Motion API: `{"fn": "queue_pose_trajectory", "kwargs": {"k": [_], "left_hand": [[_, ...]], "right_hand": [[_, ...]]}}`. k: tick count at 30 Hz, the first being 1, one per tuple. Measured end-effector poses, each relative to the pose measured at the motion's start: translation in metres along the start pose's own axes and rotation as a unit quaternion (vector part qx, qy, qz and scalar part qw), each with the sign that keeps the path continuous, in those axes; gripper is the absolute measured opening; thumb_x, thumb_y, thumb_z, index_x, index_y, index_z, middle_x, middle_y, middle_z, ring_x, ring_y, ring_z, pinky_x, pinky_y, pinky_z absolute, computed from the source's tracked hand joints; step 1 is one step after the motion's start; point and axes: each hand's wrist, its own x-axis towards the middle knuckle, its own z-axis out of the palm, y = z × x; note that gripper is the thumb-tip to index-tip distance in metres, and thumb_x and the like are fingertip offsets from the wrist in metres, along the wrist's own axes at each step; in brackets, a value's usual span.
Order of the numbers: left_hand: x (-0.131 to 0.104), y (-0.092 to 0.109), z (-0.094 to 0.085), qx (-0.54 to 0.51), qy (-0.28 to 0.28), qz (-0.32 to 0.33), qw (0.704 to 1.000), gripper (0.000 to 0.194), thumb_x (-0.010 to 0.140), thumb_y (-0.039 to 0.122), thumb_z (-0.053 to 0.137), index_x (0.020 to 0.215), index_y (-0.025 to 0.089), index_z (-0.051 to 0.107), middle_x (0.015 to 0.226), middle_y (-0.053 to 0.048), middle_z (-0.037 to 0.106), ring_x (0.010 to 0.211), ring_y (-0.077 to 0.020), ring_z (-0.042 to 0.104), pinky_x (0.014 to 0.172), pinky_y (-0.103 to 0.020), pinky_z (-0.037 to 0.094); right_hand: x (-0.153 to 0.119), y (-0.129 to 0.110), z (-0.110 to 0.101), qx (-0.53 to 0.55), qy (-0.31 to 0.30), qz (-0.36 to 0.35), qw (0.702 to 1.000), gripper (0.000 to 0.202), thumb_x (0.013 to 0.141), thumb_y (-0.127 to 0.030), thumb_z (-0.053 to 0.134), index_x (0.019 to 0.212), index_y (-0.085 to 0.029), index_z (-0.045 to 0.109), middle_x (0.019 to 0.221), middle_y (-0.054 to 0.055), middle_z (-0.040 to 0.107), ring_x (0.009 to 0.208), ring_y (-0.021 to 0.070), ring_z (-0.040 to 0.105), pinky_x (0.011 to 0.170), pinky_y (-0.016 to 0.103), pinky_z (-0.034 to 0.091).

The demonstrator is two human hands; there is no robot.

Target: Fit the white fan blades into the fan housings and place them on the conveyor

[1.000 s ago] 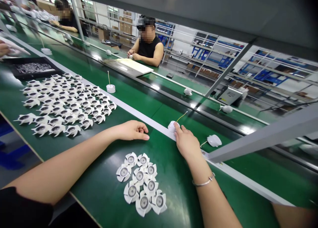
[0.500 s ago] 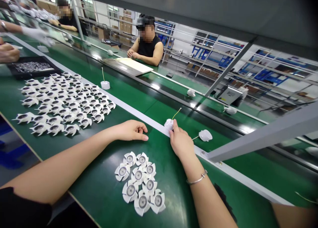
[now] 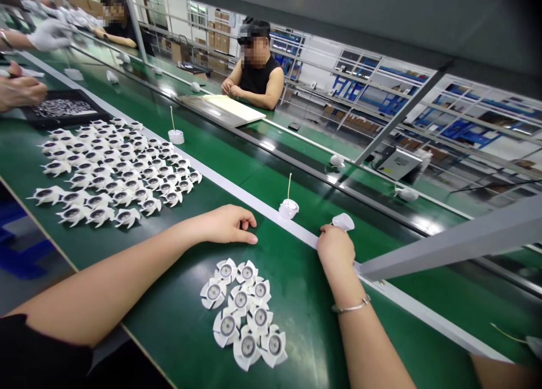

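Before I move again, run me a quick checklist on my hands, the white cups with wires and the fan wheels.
1. Left hand free: ok, loosely curled, with nothing visible in it.
2. Right hand gripping the tilted cup: cannot tell, the hand hides the contact.
3. Tilted cup upright: not ok, it leans over beside the right hand.
4. Nearest standing cup upright: ok, its wire points up.
5. Small group of fan wheels apart from the large group: ok, the left forearm lies between them.
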Motion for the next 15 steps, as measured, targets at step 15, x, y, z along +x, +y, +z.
{"fn": "queue_pose_trajectory", "kwargs": {"k": [15], "left_hand": [[-0.008,0.019,0.019,-0.057,0.141,0.164,0.975,0.083,0.069,0.05,0.083,0.139,0.027,0.045,0.132,-0.009,0.053,0.098,-0.0213,0.058,0.077,-0.032,0.051]], "right_hand": [[-0.045,-0.029,-0.08,0.496,0.144,-0.103,0.85,0.018,0.091,-0.031,0.055,0.106,-0.022,0.052,0.085,0.002,0.062,0.074,0.0174,0.065,0.068,0.032,0.054]]}}
